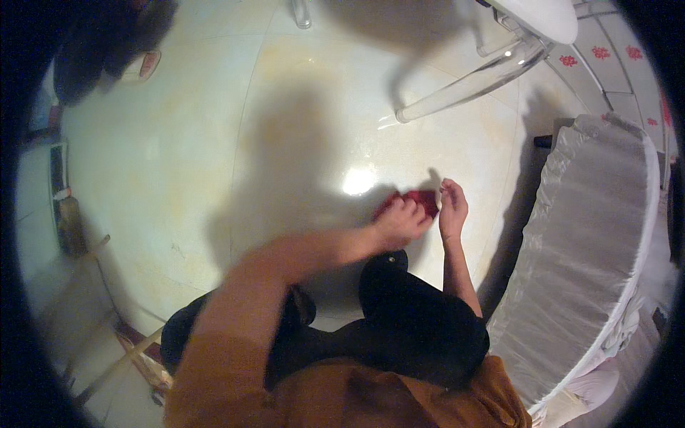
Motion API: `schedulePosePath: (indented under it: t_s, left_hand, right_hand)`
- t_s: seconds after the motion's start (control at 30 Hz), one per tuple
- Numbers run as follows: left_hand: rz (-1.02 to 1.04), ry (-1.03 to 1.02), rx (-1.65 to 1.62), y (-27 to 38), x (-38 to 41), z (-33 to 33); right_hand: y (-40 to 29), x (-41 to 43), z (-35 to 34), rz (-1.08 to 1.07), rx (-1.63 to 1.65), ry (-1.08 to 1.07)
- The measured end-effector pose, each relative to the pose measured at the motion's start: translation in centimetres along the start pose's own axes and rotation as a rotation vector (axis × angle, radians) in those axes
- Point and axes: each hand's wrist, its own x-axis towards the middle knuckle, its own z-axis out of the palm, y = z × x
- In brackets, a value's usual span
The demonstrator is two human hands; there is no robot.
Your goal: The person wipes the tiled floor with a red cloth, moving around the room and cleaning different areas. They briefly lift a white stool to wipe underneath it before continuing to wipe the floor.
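My left hand [404, 223] reaches across in front of my knees, its fingers curled onto a dark red object [425, 200]. Blur and the fingers over it keep me from telling whether this is a cloth or a packet. Just to its right, my right hand [454, 210] is raised with bent fingers close to the red object's edge. Whether anything is between those fingertips cannot be made out. Both hands are low over the pale tiled floor [299, 160], beyond my knees in dark trousers [423, 321].
A bed or couch with a ruffled grey-white cover [594, 224] runs along the right. A chair with a clear leg [471, 88] stands upper right. Someone's slippered foot [149, 65] is upper left. A brush-like object [69, 224] and a thin stick [115, 366] are at the left.
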Motion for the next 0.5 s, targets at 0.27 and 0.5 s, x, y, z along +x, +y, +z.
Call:
schedulePosePath:
  t_s: [0.27,0.5]
  left_hand:
    - [-0.261,-0.124,-0.072,-6.5,-3.5,1.8]
    - [-1.011,-0.398,0.468,-27.4,-17.3,-12.3]
  right_hand:
    - [2.2,-1.5,-1.7,0.035,0.046,-0.063]
    - [-2.2,1.3,4.3,-0.072,0.075,-0.255]
